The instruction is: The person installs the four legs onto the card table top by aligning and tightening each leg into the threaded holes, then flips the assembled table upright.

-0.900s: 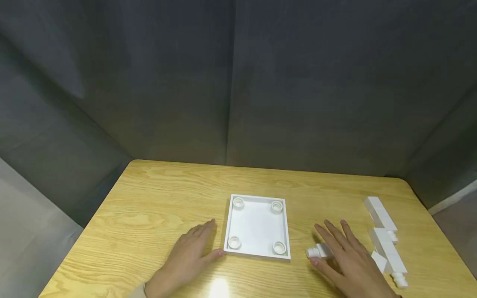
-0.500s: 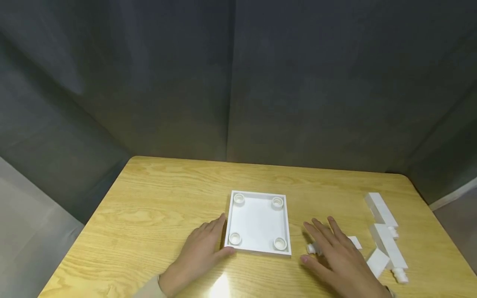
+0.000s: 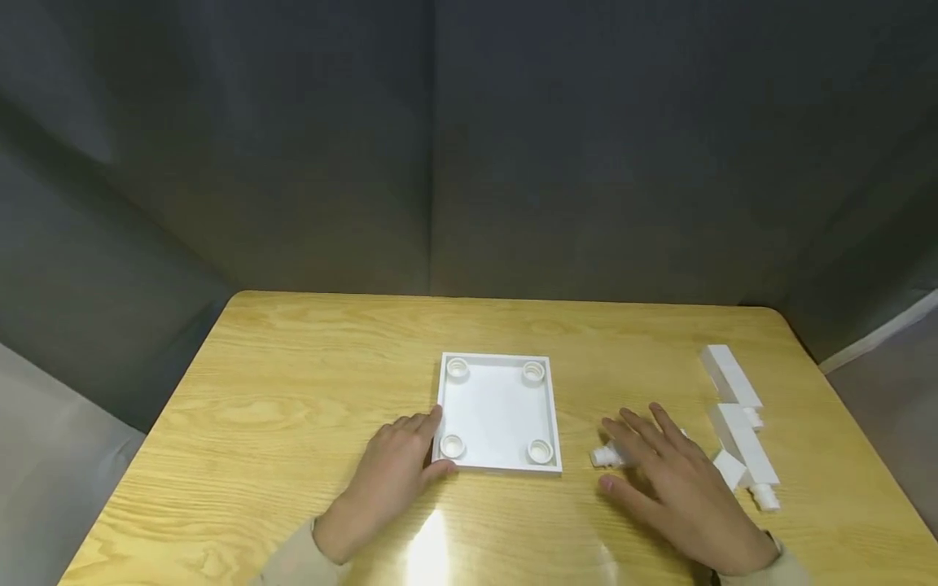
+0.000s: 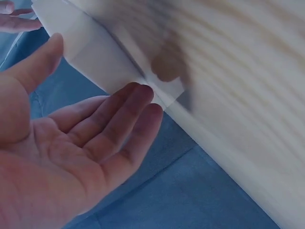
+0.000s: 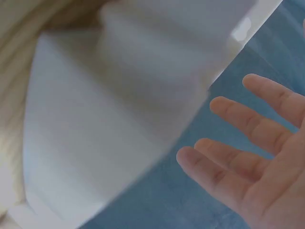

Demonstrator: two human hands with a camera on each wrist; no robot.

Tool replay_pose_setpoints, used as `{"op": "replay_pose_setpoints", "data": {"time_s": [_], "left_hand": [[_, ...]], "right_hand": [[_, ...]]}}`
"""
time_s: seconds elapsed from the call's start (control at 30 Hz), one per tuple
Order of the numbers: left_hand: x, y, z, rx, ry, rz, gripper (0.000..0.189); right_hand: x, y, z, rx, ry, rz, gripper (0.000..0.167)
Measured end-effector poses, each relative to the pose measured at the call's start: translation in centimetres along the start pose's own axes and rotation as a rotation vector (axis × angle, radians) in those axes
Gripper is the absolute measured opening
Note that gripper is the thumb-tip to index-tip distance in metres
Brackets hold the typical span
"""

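A white square board with a raised rim lies on the wooden table. Round threaded sockets show at its corners. My left hand is at the board's near left corner, its thumb and index finger touching the rim; in the left wrist view its fingers are only slightly bent. My right hand hovers spread over a white leg with a threaded end, mostly hidden beneath the fingers. The right wrist view has a blurred white leg beside the open palm, with nothing between the fingers.
To the right of my right hand lie more white square-section legs: one farther back, one nearer, and a partly hidden one. A dark curtain hangs behind the wooden table.
My left hand has moved right to the board's corner. My right hand has shifted slightly left and stays over the leg. The head view has tilted a little.
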State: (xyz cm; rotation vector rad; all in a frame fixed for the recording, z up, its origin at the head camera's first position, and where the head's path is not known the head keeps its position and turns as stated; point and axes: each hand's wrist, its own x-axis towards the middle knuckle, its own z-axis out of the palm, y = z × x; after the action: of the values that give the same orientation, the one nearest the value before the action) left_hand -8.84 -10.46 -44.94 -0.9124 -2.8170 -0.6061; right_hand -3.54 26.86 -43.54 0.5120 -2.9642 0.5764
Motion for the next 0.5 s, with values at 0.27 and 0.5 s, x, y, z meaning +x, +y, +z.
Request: {"op": "replay_pose_setpoints", "data": {"time_s": [0.27,0.5], "left_hand": [[0.2,-0.1,-0.5,0.003,-0.014,-0.029,0.077],[0.2,-0.1,-0.3,-0.019,-0.023,-0.018,0.077]], "right_hand": [[0.7,1.5,-0.5,-0.056,0.003,-0.102,0.056],[1.0,1.9,0.0,-0.162,0.014,-0.177,0.05]]}}
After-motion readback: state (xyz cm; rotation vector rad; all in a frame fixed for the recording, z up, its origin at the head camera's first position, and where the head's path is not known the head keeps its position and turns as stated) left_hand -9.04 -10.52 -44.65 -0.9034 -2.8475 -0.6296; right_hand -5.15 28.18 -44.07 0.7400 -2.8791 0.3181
